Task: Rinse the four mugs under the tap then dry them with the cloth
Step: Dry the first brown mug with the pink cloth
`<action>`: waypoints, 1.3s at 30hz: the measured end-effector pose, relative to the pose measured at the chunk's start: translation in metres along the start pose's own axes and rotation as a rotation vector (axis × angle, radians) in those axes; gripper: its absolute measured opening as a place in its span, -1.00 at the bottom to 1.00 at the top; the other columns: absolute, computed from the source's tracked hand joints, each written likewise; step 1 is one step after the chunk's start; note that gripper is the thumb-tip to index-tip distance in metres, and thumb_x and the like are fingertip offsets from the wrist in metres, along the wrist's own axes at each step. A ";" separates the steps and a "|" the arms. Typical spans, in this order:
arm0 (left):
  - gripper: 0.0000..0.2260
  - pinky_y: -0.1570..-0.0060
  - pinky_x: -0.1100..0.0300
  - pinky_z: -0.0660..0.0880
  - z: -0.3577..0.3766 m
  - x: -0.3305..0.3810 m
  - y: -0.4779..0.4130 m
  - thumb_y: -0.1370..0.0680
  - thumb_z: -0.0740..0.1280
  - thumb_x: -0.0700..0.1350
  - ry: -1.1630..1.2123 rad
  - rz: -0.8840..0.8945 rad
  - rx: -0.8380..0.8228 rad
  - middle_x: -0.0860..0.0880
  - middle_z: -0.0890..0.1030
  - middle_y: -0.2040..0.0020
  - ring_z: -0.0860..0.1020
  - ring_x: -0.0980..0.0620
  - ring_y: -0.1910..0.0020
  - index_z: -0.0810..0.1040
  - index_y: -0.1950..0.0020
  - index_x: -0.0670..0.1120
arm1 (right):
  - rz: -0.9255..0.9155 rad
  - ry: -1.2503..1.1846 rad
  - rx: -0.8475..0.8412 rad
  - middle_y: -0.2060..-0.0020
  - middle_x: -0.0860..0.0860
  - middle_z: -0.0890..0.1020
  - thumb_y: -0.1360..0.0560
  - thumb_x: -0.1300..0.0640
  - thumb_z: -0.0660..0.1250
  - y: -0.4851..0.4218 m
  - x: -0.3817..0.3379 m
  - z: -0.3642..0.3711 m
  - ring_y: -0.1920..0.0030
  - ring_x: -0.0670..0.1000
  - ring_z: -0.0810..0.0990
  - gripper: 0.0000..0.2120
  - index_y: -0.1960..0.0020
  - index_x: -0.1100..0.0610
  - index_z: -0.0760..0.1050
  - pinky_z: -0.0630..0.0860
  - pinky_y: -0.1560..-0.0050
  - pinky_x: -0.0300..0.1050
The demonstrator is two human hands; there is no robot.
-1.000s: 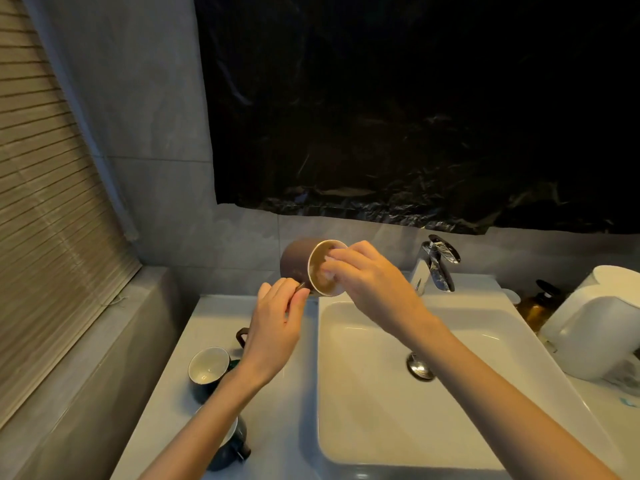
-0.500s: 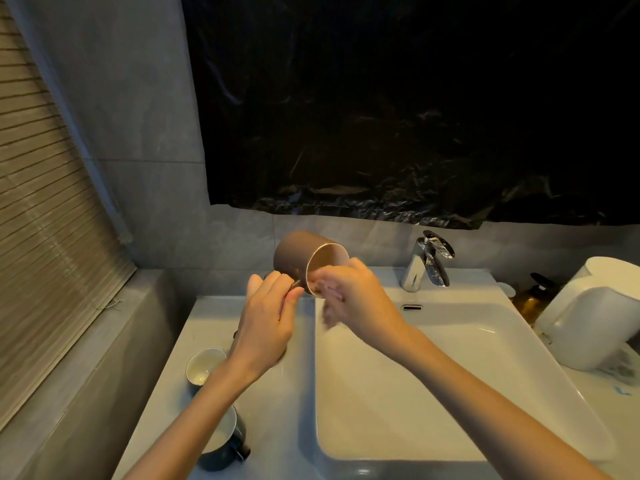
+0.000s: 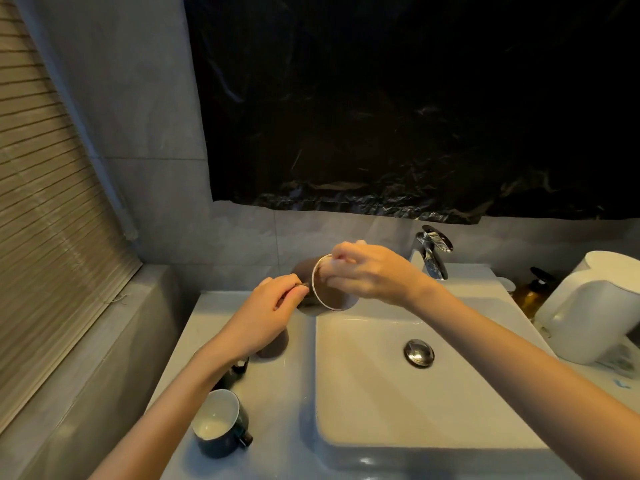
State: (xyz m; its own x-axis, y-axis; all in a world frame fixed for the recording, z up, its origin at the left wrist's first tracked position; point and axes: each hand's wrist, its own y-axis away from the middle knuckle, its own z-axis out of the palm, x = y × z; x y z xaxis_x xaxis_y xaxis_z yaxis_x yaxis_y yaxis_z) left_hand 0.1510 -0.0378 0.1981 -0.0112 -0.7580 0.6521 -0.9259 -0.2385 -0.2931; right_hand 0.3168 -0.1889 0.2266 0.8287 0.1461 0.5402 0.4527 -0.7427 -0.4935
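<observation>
Brown mug, tipped sideways: your left hand pinches its handle, your right hand curls its fingers over its rim

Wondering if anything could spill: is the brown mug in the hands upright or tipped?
Tipped sideways: the brown mug shows its round mouth to the camera, with the right hand reaching inside.

mugs: 4 | brown: 2, held brown mug and second brown mug | dark green: 2, near dark green mug and far dark green mug (only an edge showing) | hands: 2, left hand, right hand | tap: 1 | basin: 1 | drain plug: 1 | pump bottle: 1 | white container: 1
</observation>
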 end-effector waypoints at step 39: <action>-0.70 0.14 0.27 0.37 0.254 0.192 -0.049 -0.66 0.07 0.00 0.769 -0.156 -0.522 0.01 0.41 0.25 0.36 0.07 0.22 0.40 0.22 -0.05 | 2.517 0.040 0.350 -0.01 0.02 0.64 -0.53 0.07 0.37 0.416 -0.161 -0.145 -0.02 0.04 0.58 -0.87 -0.05 0.06 0.61 0.46 0.01 -0.17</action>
State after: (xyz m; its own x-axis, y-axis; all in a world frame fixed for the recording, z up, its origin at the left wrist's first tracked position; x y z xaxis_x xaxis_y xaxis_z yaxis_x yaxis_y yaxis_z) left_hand 0.2896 -0.3257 0.1602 0.0539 -0.0868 0.9948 -0.9880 0.1400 0.0657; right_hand 0.3240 -0.6159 0.0333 -0.3211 -0.3774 -0.8686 -0.7988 0.6006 0.0344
